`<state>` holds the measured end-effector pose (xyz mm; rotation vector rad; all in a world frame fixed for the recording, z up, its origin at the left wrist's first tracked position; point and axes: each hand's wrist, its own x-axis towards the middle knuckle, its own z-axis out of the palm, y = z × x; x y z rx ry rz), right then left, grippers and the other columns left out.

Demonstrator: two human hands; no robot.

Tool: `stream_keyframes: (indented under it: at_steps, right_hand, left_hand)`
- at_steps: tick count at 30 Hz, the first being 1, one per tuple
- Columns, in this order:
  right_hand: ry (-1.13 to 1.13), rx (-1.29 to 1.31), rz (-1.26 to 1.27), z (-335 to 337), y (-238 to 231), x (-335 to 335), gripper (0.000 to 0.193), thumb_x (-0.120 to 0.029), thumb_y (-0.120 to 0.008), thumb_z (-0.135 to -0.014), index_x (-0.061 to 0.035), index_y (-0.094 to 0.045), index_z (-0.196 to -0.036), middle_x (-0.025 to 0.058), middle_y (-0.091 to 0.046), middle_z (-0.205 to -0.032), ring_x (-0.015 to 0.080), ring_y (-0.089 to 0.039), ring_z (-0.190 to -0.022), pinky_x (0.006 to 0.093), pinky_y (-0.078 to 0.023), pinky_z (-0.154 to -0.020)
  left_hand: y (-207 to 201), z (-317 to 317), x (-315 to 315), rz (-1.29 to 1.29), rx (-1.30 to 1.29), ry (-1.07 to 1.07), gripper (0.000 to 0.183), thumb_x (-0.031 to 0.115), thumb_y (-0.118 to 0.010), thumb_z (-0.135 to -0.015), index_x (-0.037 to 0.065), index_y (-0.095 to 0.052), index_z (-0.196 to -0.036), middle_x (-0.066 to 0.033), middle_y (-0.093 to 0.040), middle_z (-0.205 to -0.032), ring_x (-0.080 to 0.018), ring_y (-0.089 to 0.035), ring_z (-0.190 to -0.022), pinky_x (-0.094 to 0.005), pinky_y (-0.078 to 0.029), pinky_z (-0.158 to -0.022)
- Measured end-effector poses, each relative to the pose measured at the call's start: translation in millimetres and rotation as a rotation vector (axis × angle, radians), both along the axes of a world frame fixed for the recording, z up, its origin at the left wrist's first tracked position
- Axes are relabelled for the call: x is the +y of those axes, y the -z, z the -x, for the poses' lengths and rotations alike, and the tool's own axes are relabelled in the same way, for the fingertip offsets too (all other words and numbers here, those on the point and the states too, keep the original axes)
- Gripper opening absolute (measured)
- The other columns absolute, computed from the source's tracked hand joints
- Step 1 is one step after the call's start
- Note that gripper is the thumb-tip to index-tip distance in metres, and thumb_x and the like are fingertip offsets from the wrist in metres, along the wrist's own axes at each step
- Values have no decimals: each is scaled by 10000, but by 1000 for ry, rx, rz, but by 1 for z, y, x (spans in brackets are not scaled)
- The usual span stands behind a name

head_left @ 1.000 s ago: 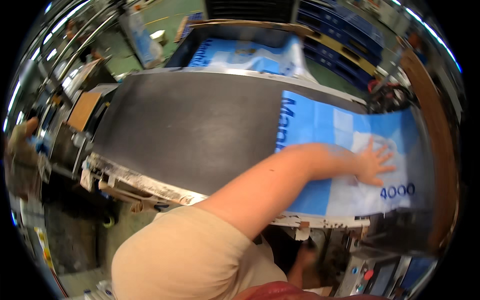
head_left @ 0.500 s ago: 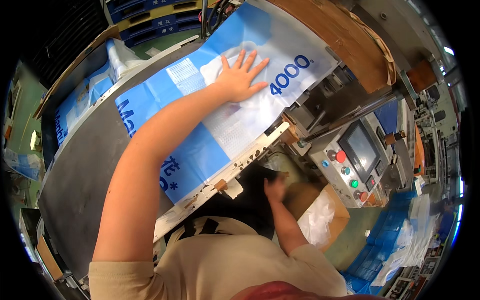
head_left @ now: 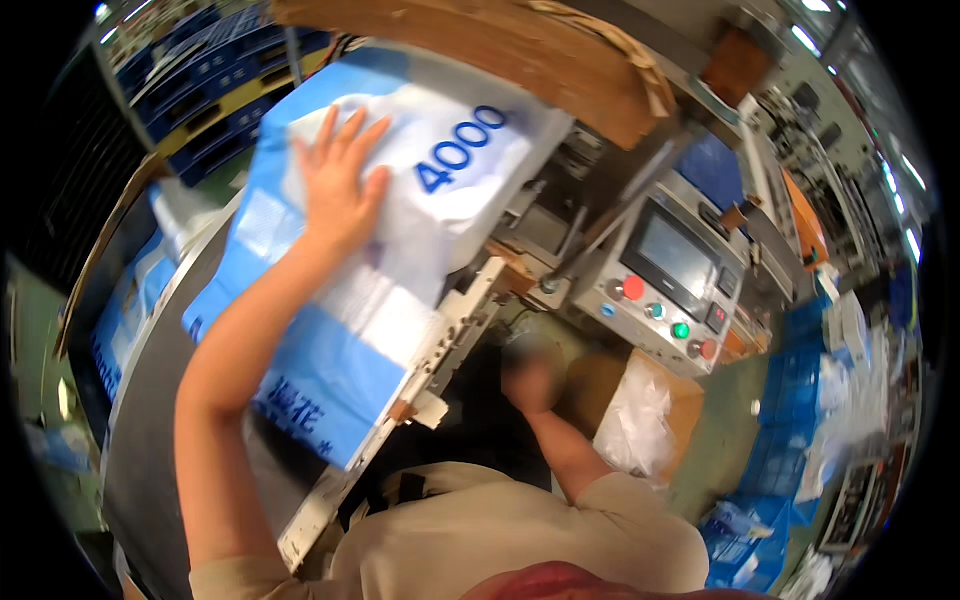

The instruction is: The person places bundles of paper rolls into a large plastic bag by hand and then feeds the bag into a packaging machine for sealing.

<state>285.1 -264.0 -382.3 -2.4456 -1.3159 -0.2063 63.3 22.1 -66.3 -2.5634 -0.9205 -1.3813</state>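
Observation:
A large blue-and-white printed plastic bag (head_left: pixel 340 365) lies across the dark worktop, its lower corner close to the white edge rail. On its pale upper part rests my left hand (head_left: pixel 340 190), open, palm down with fingers apart. Big blue printing shows to the right of that hand, and the bag looks rumpled around it. My right hand (head_left: pixel 530 378) is low beside the rail, near the dark cloth at my lap. Motion smears it, so its fingers and anything in them do not show clearly.
A chipped white rail (head_left: pixel 465 310) edges the dark worktop (head_left: pixel 150 440). Brown cardboard (head_left: pixel 470 40) spans the far side. At right stands a control panel (head_left: pixel 665 285) with buttons and screen, above a carton (head_left: pixel 682 400) holding clear plastic. Another bin of bags (head_left: pixel 130 290) stands left.
The view has swung, so the bag, the panel and my left hand appear further left. My left hand remains flat on the bag, which looks more rumpled. My right hand is more blurred.

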Motion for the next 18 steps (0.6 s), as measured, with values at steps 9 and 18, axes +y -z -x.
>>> stream_keyframes:
  at_steps: [9,18]
  right_hand:
    - [11,-205,-280,-9,27,0,441,-222,-685,-749,-25,-587,-1132,203,-598,-1034,387,-590,-910,478,-497,-762]
    - [131,53,-107,-7,50,-5,428,-330,-654,-813,-25,-593,-1107,214,-593,-1050,391,-587,-920,488,-513,-748]
  left_hand:
    - [-96,27,-37,461,789,-42,553,429,-349,-991,250,-285,-1511,-85,-209,-1583,-299,-124,-1472,-581,-34,-1150]
    - [-95,27,-36,454,870,-122,557,409,-307,-1005,214,-246,-1523,-71,-167,-1594,-284,-85,-1479,-557,-11,-1157]
